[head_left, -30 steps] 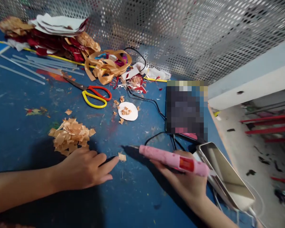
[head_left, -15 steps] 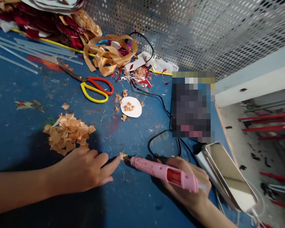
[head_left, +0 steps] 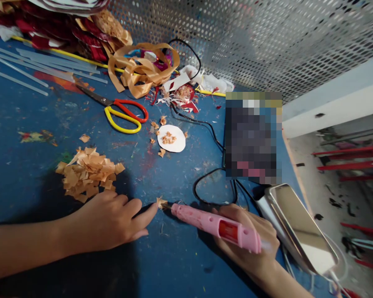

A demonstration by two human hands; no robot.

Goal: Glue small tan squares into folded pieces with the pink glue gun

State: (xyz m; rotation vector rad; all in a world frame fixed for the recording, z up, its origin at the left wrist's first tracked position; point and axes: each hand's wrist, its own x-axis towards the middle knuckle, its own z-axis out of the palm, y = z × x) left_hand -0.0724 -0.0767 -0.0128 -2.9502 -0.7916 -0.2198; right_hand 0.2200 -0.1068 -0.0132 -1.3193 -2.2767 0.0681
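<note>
My right hand (head_left: 247, 236) is wrapped round a pink hot glue gun (head_left: 216, 225), which points left. The gun's metal tip meets a small square of tan ribbon (head_left: 161, 203) on the blue table. From the other side, my left hand (head_left: 121, 217) touches that square with its outstretched index finger; its thumb is apart and the other fingers are bent. Just beyond the left hand lies a pile of cut tan ribbon squares (head_left: 88, 174). Farther back is a white oval piece (head_left: 177, 142) with folded ribbon bits on it, and several more bits lie around it.
Scissors with red and yellow handles (head_left: 124, 116) lie behind the pile. Clear glue sticks (head_left: 49, 64) and a tan ribbon coil (head_left: 143, 72) are at the back. A phone (head_left: 301, 227) rests at right, near a black cable (head_left: 194, 188). A perforated metal panel (head_left: 236, 45) borders the table.
Both hands keep almost the same place. The glue gun's tip stays at the ribbon square, with only a slight shift of the gun's rear end and of the view.
</note>
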